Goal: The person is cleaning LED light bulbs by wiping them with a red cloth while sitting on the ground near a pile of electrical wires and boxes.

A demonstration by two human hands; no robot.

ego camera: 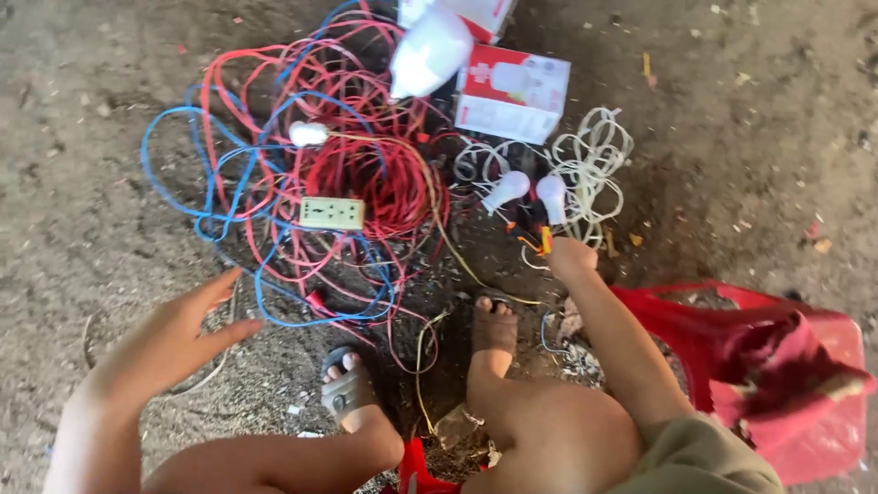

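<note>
Half-hidden yellow tool point(546, 240) in closed right hand point(572, 258)

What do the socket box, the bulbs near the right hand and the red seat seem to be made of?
Socket box: pale, smooth moulded casing, likely plastic.
Two small bulbs: matt white domes, probably frosted plastic, possibly glass.
Red seat: glossy moulded surface, looks plastic.
The right hand is beside the bulbs.

Bare arms, no sleeves anywhere. Left hand point(187, 320) and right hand point(572, 258) both bare, no rings, no watch. Olive-khaki shorts point(700, 457) at the right thigh. Bare knees and shins. Grey strap sandals point(346, 389) on both feet, toes showing.
</note>
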